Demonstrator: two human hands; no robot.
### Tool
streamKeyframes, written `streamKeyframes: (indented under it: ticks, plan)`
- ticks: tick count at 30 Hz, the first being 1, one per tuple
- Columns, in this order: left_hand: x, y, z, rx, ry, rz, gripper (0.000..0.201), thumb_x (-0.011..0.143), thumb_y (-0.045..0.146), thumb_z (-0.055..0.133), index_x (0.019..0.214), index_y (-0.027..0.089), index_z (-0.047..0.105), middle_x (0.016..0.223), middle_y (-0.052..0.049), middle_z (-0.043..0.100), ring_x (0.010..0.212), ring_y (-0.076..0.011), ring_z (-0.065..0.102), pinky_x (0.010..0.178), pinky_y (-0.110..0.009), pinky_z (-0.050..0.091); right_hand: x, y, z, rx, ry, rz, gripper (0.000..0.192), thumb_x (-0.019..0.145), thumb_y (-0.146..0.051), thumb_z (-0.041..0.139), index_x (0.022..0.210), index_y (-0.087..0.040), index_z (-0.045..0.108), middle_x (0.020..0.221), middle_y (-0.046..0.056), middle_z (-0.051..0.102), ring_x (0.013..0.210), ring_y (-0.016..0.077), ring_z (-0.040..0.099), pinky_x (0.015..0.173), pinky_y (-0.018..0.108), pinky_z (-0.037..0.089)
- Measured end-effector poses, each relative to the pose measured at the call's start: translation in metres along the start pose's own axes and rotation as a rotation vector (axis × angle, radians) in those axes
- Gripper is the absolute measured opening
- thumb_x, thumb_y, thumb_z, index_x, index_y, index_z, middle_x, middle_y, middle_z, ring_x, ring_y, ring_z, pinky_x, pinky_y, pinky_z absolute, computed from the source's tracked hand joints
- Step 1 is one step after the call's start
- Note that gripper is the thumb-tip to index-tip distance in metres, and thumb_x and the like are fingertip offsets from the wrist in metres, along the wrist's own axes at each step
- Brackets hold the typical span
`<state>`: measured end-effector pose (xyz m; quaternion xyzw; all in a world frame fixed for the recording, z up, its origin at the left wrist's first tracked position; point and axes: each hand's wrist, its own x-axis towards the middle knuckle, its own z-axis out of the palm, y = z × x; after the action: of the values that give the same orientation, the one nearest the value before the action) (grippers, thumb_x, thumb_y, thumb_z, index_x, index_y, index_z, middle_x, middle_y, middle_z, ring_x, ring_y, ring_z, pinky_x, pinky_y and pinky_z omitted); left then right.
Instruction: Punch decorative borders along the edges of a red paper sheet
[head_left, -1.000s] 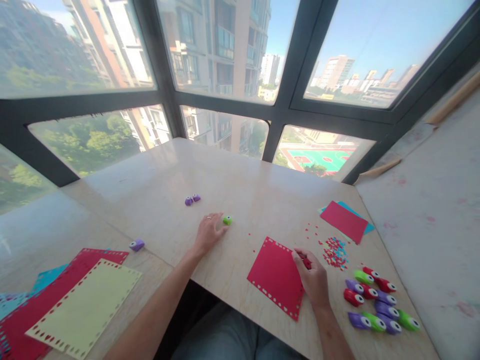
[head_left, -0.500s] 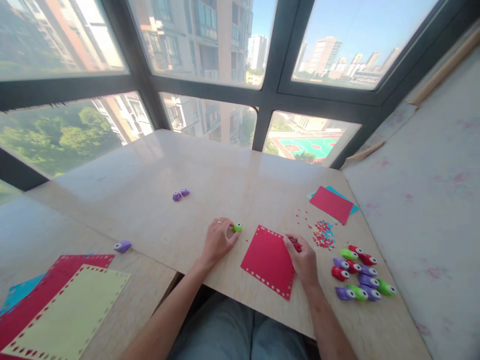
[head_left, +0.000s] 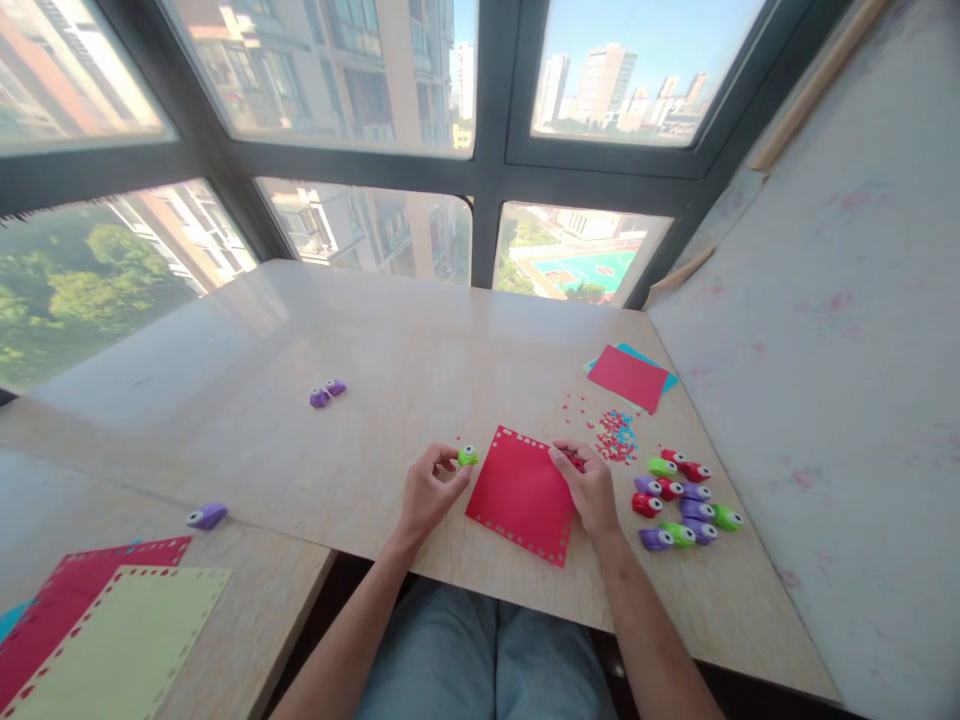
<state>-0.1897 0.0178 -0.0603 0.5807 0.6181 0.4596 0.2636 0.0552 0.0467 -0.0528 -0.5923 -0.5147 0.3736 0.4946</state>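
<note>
Lying on the pale tabletop point(head_left: 420, 350), in front of the window: a red paper square point(head_left: 521, 492) with punched edges, near the front edge between both hands. Sitting just right of it, a cluster of small punches point(head_left: 684, 498) in green, red and purple, close together. Scattered beyond that cluster, a heap of red and blue paper bits point(head_left: 615, 438), and farther back a red sheet over a blue one point(head_left: 628, 376). Resting well apart to the left, two purple punches point(head_left: 327, 392) side by side, and a lone purple punch point(head_left: 206, 516) near the seam of the lower table. Lying at the bottom left corner, a stack of red and pale yellow punched sheets point(head_left: 112, 625).

Pinching a green punch point(head_left: 467, 456) just off the red square's left corner: the left hand point(head_left: 429, 490), fingers curled around it, wrist low on the tabletop. Gripping the square's far right edge: the right hand point(head_left: 590, 486), fingers bent over something small and red, possibly a red punch, mostly hidden. Reaching forward from the lap, both forearms, angling slightly inward.
</note>
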Motion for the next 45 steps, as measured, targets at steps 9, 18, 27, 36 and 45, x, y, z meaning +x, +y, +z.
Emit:
streamKeyframes:
  ticks: [9,18,27,36,45]
  plan:
    - [-0.001,0.003,-0.002,-0.024,-0.122,0.014,0.019,0.075,0.034,0.067,0.085,0.018,0.063,0.068,0.0,0.062,0.062,-0.0132,0.058,0.058,-0.023,0.044,0.0,0.006,-0.004,0.054,-0.096,0.046,0.043,0.075,-0.054,0.069,0.096,-0.017,0.07,0.091,0.009,0.072,0.079,0.0236,0.064,0.072,0.035,0.05]
    - [-0.001,0.008,-0.006,-0.062,-0.176,0.017,0.021,0.076,0.033,0.067,0.09,0.018,0.064,0.076,-0.002,0.065,0.067,-0.0139,0.06,0.06,-0.023,0.046,-0.001,-0.002,-0.004,0.007,-0.114,0.056,0.047,0.073,-0.058,0.068,0.096,-0.017,0.071,0.089,0.009,0.073,0.078,0.0243,0.064,0.068,0.034,0.05]
    - [-0.002,0.005,-0.009,-0.115,-0.213,0.005,0.024,0.077,0.036,0.067,0.092,0.018,0.065,0.075,-0.001,0.064,0.065,-0.0134,0.056,0.061,-0.024,0.045,0.0,0.0,-0.005,-0.018,-0.116,0.045,0.046,0.074,-0.056,0.068,0.097,-0.017,0.072,0.091,0.009,0.073,0.08,0.025,0.065,0.069,0.035,0.05]
    - [-0.002,0.003,-0.009,-0.1,-0.278,0.014,0.026,0.078,0.036,0.068,0.095,0.017,0.068,0.075,-0.003,0.066,0.065,-0.0141,0.058,0.061,-0.024,0.045,0.001,-0.003,-0.007,-0.035,-0.125,0.037,0.042,0.073,-0.052,0.069,0.096,-0.017,0.072,0.092,0.008,0.073,0.082,0.0242,0.065,0.077,0.036,0.05]
    - [-0.002,0.0,-0.009,-0.036,-0.324,0.088,0.025,0.079,0.037,0.068,0.096,0.019,0.068,0.087,-0.006,0.07,0.078,-0.0181,0.063,0.074,-0.03,0.049,0.0,-0.004,-0.011,0.01,-0.11,0.051,0.043,0.073,-0.052,0.069,0.098,-0.017,0.071,0.094,0.008,0.072,0.082,0.023,0.064,0.075,0.034,0.05]
